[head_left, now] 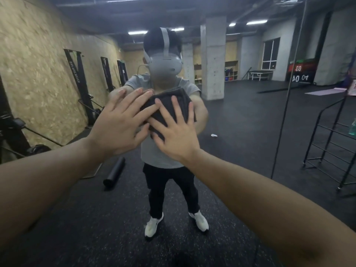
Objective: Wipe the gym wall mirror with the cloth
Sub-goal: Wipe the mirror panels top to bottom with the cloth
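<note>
At frame centre, left hand and right hand, fingers splayed flat, press the cloth against the mirror; uneven pressure risks it slipping.

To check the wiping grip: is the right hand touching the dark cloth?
Touching. The head view shows the right hand spread flat on the dark cloth, its fingers lying directly over the fabric with no gap.

dark grey cloth, speckled black floor, tan chipboard wall
</note>
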A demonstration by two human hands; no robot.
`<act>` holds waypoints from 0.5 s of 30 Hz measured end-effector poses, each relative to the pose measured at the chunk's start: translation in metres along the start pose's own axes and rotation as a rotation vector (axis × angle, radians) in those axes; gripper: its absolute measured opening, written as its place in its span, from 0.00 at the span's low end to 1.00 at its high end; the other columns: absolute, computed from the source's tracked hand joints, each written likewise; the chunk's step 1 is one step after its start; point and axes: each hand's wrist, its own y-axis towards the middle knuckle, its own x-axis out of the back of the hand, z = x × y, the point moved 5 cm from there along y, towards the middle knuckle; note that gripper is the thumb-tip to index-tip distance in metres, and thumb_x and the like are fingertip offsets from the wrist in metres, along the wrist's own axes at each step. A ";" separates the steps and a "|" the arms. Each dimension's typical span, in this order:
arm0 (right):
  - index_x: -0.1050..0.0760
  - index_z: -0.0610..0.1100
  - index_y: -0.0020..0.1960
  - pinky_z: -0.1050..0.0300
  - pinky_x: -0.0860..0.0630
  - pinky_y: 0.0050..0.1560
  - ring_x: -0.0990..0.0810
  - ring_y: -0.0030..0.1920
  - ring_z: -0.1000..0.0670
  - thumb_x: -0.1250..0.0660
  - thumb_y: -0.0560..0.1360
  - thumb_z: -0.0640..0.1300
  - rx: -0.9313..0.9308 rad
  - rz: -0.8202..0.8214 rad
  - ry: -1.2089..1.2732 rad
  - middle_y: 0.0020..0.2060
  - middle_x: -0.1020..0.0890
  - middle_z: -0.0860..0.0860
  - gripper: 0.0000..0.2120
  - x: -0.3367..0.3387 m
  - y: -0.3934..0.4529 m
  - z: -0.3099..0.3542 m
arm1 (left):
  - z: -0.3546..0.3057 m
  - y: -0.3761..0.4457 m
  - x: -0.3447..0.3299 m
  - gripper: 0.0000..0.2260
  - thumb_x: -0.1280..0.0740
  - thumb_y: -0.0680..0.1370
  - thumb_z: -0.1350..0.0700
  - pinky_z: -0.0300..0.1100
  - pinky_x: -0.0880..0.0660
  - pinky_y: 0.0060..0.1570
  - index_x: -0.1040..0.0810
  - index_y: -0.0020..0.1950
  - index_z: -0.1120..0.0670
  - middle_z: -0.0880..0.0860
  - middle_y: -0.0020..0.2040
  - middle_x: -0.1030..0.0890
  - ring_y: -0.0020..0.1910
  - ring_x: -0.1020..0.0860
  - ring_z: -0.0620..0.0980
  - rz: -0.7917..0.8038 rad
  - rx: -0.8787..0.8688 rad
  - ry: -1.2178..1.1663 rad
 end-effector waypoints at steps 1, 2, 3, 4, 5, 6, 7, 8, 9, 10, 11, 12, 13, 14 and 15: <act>0.27 0.59 0.75 0.26 0.48 0.76 0.41 0.81 0.37 0.36 0.81 0.58 0.048 0.003 0.007 0.79 0.33 0.49 0.23 0.002 0.002 -0.003 | 0.001 0.002 0.000 0.25 0.44 0.84 0.47 0.63 0.40 0.76 0.31 0.79 0.54 0.59 0.80 0.35 0.79 0.37 0.60 0.001 -0.013 0.008; 0.27 0.59 0.74 0.27 0.48 0.77 0.40 0.81 0.39 0.37 0.81 0.58 0.104 0.002 0.005 0.78 0.32 0.50 0.22 0.006 0.002 -0.012 | -0.001 0.006 0.000 0.24 0.44 0.84 0.47 0.63 0.40 0.76 0.31 0.79 0.53 0.59 0.80 0.35 0.80 0.37 0.60 -0.005 -0.025 0.010; 0.27 0.60 0.74 0.28 0.47 0.77 0.39 0.80 0.40 0.37 0.82 0.59 0.148 0.002 -0.006 0.78 0.31 0.51 0.21 0.011 0.000 -0.027 | -0.004 0.013 0.001 0.24 0.44 0.84 0.47 0.63 0.40 0.76 0.31 0.79 0.53 0.59 0.80 0.36 0.80 0.37 0.60 -0.013 -0.031 0.010; 0.28 0.61 0.75 0.28 0.47 0.77 0.39 0.80 0.40 0.38 0.82 0.60 0.165 0.010 -0.031 0.78 0.31 0.51 0.21 0.016 -0.003 -0.046 | -0.008 0.022 0.000 0.24 0.45 0.85 0.47 0.63 0.40 0.76 0.31 0.79 0.52 0.59 0.80 0.36 0.80 0.37 0.60 -0.019 -0.031 0.007; 0.30 0.62 0.76 0.28 0.48 0.77 0.40 0.81 0.40 0.39 0.83 0.61 0.149 0.019 -0.066 0.79 0.32 0.51 0.22 0.023 -0.007 -0.068 | -0.013 0.032 0.000 0.24 0.45 0.85 0.47 0.63 0.41 0.76 0.31 0.79 0.52 0.59 0.81 0.36 0.80 0.37 0.59 -0.022 -0.026 0.002; 0.31 0.62 0.77 0.27 0.48 0.77 0.41 0.81 0.39 0.40 0.83 0.63 0.104 0.027 -0.105 0.79 0.33 0.51 0.23 0.030 -0.012 -0.090 | -0.019 0.042 0.000 0.24 0.46 0.85 0.47 0.62 0.42 0.77 0.31 0.79 0.52 0.59 0.81 0.36 0.80 0.37 0.59 -0.020 -0.020 -0.007; 0.32 0.62 0.77 0.26 0.49 0.76 0.42 0.81 0.37 0.41 0.82 0.65 0.040 0.035 -0.137 0.80 0.35 0.49 0.24 0.037 -0.018 -0.112 | -0.026 0.053 0.000 0.24 0.46 0.84 0.47 0.62 0.43 0.77 0.32 0.80 0.51 0.58 0.81 0.37 0.80 0.38 0.59 -0.015 -0.017 -0.018; 0.33 0.62 0.78 0.25 0.49 0.76 0.43 0.81 0.35 0.42 0.82 0.67 -0.032 0.045 -0.159 0.80 0.36 0.47 0.26 0.044 -0.026 -0.134 | -0.033 0.064 0.000 0.25 0.46 0.84 0.46 0.62 0.44 0.78 0.33 0.80 0.50 0.58 0.82 0.38 0.81 0.39 0.58 -0.006 -0.017 -0.027; 0.34 0.61 0.78 0.25 0.50 0.76 0.45 0.81 0.33 0.43 0.82 0.68 -0.103 0.058 -0.173 0.81 0.38 0.45 0.28 0.051 -0.034 -0.156 | -0.040 0.075 0.000 0.25 0.46 0.83 0.46 0.62 0.46 0.78 0.34 0.81 0.50 0.57 0.82 0.39 0.81 0.40 0.57 0.006 -0.016 -0.032; 0.35 0.61 0.79 0.25 0.51 0.77 0.47 0.81 0.32 0.45 0.81 0.70 -0.174 0.075 -0.178 0.82 0.41 0.43 0.29 0.058 -0.042 -0.177 | -0.046 0.086 0.001 0.26 0.46 0.83 0.45 0.61 0.47 0.79 0.35 0.81 0.49 0.56 0.83 0.40 0.82 0.42 0.57 0.019 -0.017 -0.032; 0.37 0.61 0.80 0.26 0.52 0.77 0.49 0.81 0.32 0.45 0.81 0.70 -0.249 0.091 -0.175 0.82 0.44 0.42 0.30 0.064 -0.050 -0.197 | -0.052 0.096 0.001 0.26 0.47 0.83 0.45 0.61 0.48 0.79 0.36 0.82 0.48 0.56 0.83 0.41 0.82 0.43 0.56 0.028 -0.022 -0.029; 0.39 0.61 0.80 0.27 0.53 0.78 0.51 0.81 0.31 0.45 0.80 0.71 -0.329 0.100 -0.163 0.83 0.47 0.41 0.31 0.070 -0.058 -0.214 | -0.057 0.103 0.002 0.27 0.47 0.83 0.45 0.61 0.49 0.79 0.36 0.82 0.48 0.56 0.83 0.41 0.82 0.43 0.56 0.032 -0.027 -0.028; 0.40 0.61 0.81 0.28 0.54 0.78 0.52 0.81 0.31 0.44 0.80 0.71 -0.398 0.100 -0.150 0.83 0.48 0.40 0.32 0.075 -0.063 -0.228 | -0.061 0.110 0.002 0.27 0.47 0.83 0.45 0.61 0.49 0.79 0.35 0.81 0.48 0.56 0.83 0.41 0.82 0.42 0.56 0.027 -0.033 -0.033; 0.40 0.61 0.81 0.28 0.53 0.78 0.52 0.81 0.30 0.43 0.80 0.71 -0.444 0.099 -0.142 0.83 0.49 0.39 0.32 0.078 -0.066 -0.237 | -0.065 0.115 0.002 0.26 0.47 0.83 0.45 0.61 0.48 0.79 0.34 0.81 0.49 0.56 0.82 0.40 0.81 0.42 0.57 0.018 -0.038 -0.040; 0.40 0.61 0.81 0.28 0.53 0.78 0.52 0.81 0.30 0.43 0.79 0.71 -0.471 0.099 -0.141 0.83 0.49 0.38 0.33 0.080 -0.067 -0.241 | -0.067 0.118 0.002 0.26 0.47 0.83 0.45 0.61 0.47 0.79 0.34 0.81 0.49 0.56 0.82 0.39 0.81 0.41 0.57 0.010 -0.041 -0.047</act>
